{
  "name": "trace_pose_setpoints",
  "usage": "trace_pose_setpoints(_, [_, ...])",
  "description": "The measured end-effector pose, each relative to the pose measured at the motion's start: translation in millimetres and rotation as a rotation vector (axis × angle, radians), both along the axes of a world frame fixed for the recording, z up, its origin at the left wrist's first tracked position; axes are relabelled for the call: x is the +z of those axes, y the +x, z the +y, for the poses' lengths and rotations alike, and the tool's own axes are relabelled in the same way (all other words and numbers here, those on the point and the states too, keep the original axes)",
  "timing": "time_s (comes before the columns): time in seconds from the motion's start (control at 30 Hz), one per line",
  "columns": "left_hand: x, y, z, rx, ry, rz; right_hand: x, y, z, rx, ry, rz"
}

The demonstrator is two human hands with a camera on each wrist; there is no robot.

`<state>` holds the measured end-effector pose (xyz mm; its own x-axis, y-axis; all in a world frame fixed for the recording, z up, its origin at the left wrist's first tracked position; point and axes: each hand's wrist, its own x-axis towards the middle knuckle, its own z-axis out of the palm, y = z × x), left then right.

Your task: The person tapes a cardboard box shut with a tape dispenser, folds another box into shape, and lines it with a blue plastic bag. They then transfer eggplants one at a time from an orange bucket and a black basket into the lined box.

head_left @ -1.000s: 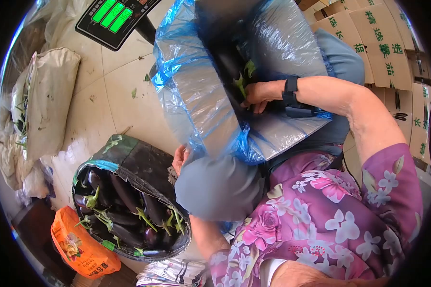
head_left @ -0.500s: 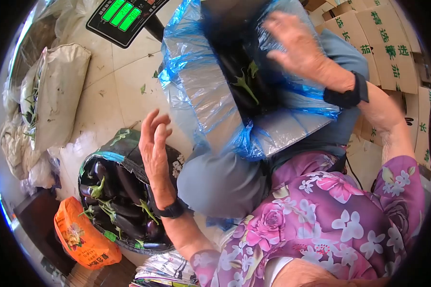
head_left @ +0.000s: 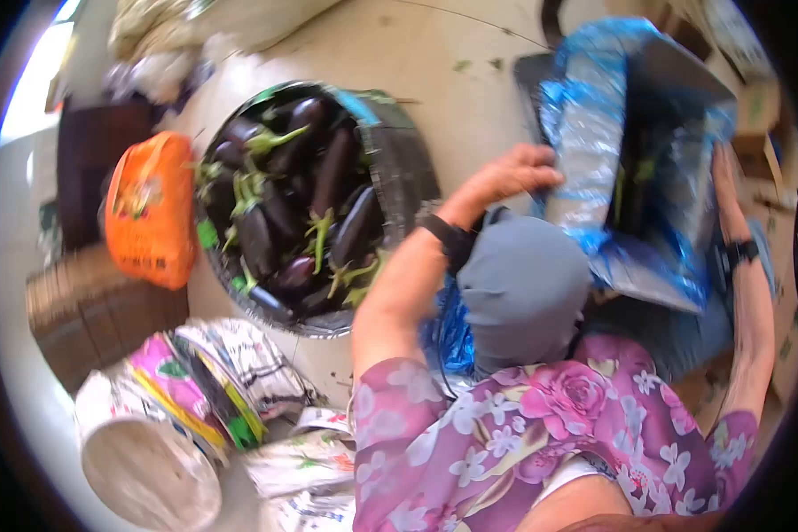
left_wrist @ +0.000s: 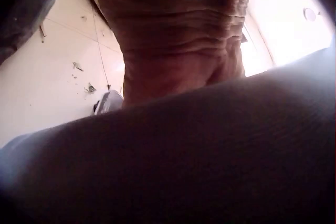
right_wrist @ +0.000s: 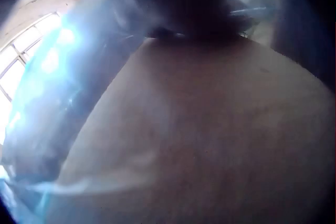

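Note:
In the head view, a box lined with blue-edged clear plastic (head_left: 587,168) stands at the upper right, with dark eggplants inside, mostly in shadow. The left hand (head_left: 511,175) is at the box's left side, fingers extended and fingertips at the plastic. Along the box's right side lies the right hand (head_left: 726,188), fingers straight against the outside. To the left, a round dark bag (head_left: 403,168) holds several eggplants (head_left: 279,213) with green stems. The left wrist view shows the left hand's wrist (left_wrist: 178,45) above grey cloth; the right wrist view is dim and blurred.
An orange bag (head_left: 151,213) leans left of the dark bag, above a stack of brown cardboard (head_left: 106,306). Printed sacks (head_left: 230,372) and a whitish round container (head_left: 151,474) are at the lower left. The person's grey-covered knee (head_left: 525,293) lies between bag and box.
The head view has swung left and down. The right hand has come from above the box to its right side; the left has moved from beside the dark bag to the box's left side.

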<state>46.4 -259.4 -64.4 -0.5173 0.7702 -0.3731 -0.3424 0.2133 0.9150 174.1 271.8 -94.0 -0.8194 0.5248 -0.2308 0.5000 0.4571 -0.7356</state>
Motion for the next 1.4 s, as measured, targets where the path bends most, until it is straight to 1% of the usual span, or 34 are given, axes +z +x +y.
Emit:
trace_pose_setpoints(0.03, [-7.2, -1.7, -8.7, -0.146, 0.032, -0.097, 10.1, -8.5, -24.8, 0.024, 0.041, -0.013])
trace_pose_setpoints(0.07, [-7.3, 13.6, -14.5, -0.095, 0.105, -0.292, 20.0, -13.2, -49.0, 0.056, 0.072, -0.029])
trace_pose_setpoints(0.1, [27.4, 32.0, -16.3, 0.073, 0.189, -0.391, 32.5, -19.1, -73.8, 0.096, 0.079, -0.048])
trace_pose_setpoints(0.17, [-30.0, 41.3, -20.4, -0.091, 0.13, -0.173, 64.2, -26.0, -111.0, 0.184, 0.07, -0.083])
trace_pose_setpoints(0.2, [-25.6, 47.0, -19.6, -0.074, 0.13, -0.162, 78.8, -26.5, -122.8, 0.225, 0.051, -0.109])
trace_pose_setpoints(0.27, [-7.5, 60.9, -21.9, 0.09, 0.131, -0.183, 107.8, -31.6, -138.6, 0.275, -0.04, -0.183])
trace_pose_setpoints(0.3, [-2.2, 57.5, -27.0, 0.104, 0.133, -0.178, 117.4, -34.8, -140.7, 0.266, -0.107, -0.229])
trace_pose_setpoints(0.33, [4.7, 52.5, -35.3, 0.119, 0.012, 0.036, 129.5, -39.8, -143.5, 0.236, -0.198, -0.278])
trace_pose_setpoints(0.37, [11.4, 46.2, -43.0, 0.134, -0.113, 0.25, 127.7, -48.6, -132.9, 0.132, -0.324, -0.38])
trace_pose_setpoints(0.4, [25.5, 48.4, -54.4, 0.347, -0.083, 0.232, 127.7, -53.4, -130.5, 0.153, -0.32, -0.373])
trace_pose_setpoints(0.47, [49.6, 42.8, -88.7, 0.631, 0.015, 0.057, 127.9, -56.5, -124.2, 0.215, -0.237, -0.364])
trace_pose_setpoints(0.5, [55.9, 39.2, -111.4, 0.738, -0.046, 0.207, 124.6, -59.2, -116.1, 0.229, -0.233, -0.365])
trace_pose_setpoints(0.53, [76.1, 35.3, -133.8, 0.812, -0.218, 0.428, 120.4, -62.8, -108.2, 0.243, -0.154, -0.423])
trace_pose_setpoints(0.6, [74.3, 29.2, -183.1, 0.998, -0.374, 0.553, 99.6, -66.6, -77.3, 0.242, -0.054, -0.495])
trace_pose_setpoints(0.63, [65.4, 29.5, -207.4, 1.051, -0.486, 0.632, 104.1, -66.2, -79.3, 0.254, -0.052, -0.499])
trace_pose_setpoints(0.67, [61.0, 31.8, -231.4, 1.014, -0.677, 0.78, 112.9, -66.7, -76.7, 0.302, 0.049, -0.551])
trace_pose_setpoints(0.7, [62.6, 36.0, -247.6, 1.014, -0.765, 0.754, 125.2, -72.0, -76.9, 0.35, 0.151, -0.602])
trace_pose_setpoints(0.73, [53.8, 42.8, -263.2, 1.027, -0.783, 0.758, 151.3, -78.4, -101.0, 0.249, 0.3, -0.722])
trace_pose_setpoints(0.77, [46.4, 51.7, -277.5, 1.007, -0.849, 0.764, 166.2, -86.3, -98.7, 0.259, 0.307, -0.726])
trace_pose_setpoints(0.83, [45.5, 68.6, -295.8, 1.021, -0.858, 0.788, 190.5, -93.5, -92.8, 0.357, 0.307, -0.777])
trace_pose_setpoints(0.87, [51.4, 75.9, -303.6, 1.001, -0.911, 0.775, 188.4, -93.1, -66.8, 0.653, 0.477, -0.781])
trace_pose_setpoints(0.9, [46.5, 84.2, -314.3, 1.022, -0.947, 0.801, 185.2, -92.1, -38.4, 0.93, 0.674, -0.728])
trace_pose_setpoints(0.93, [50.8, 91.3, -322.4, 1.067, -0.979, 0.778, 194.5, -89.8, -52.7, 1.112, 0.873, -0.337])
trace_pose_setpoints(0.97, [55.7, 98.3, -330.6, 1.112, -1.011, 0.759, 204.4, -93.0, -66.7, 0.937, 0.638, -0.41])
trace_pose_setpoints(1.03, [57.1, 111.2, -353.8, 1.154, -1.109, 0.812, 226.3, -100.1, -100.2, 0.504, 0.195, -0.431])
trace_pose_setpoints(1.07, [57.9, 114.1, -365.1, 1.206, -1.113, 0.749, 224.2, -96.0, -95.6, 0.529, 0.239, -0.37])
trace_pose_setpoints(1.1, [55.3, 116.6, -380.8, 1.214, -1.152, 0.748, 222.3, -94.1, -94.3, 0.553, 0.281, -0.302])
trace_pose_setpoints(1.13, [51.5, 115.7, -396.9, 1.263, -1.143, 0.734, 228.1, -92.9, -113.8, 0.601, 0.33, -0.337])
trace_pose_setpoints(1.2, [49.9, 102.5, -426.9, 1.315, -1.176, 0.755, 214.2, -82.7, -127.6, 0.625, 0.338, -0.247])
trace_pose_setpoints(1.23, [50.7, 90.0, -440.2, 1.316, -1.218, 0.791, 225.8, -78.0, -164.2, 0.619, 0.293, -0.272])
trace_pose_setpoints(1.27, [50.6, 75.1, -452.6, 1.317, -1.24, 0.838, 243.1, -81.8, -200.8, 0.646, 0.347, -0.388])
trace_pose_setpoints(1.3, [59.2, 56.7, -457.2, 1.349, -1.186, 0.788, 253.9, -78.4, -228.6, 0.639, 0.347, -0.385])
trace_pose_setpoints(1.37, [54.7, 25.3, -472.6, 1.262, -1.238, 0.877, 269.3, -65.9, -265.2, 0.736, 0.262, -0.391])
trace_pose_setpoints(1.4, [51.4, 10.1, -477.1, 1.219, -1.258, 0.906, 272.7, -57.5, -274.6, 0.72, 0.139, -0.427])
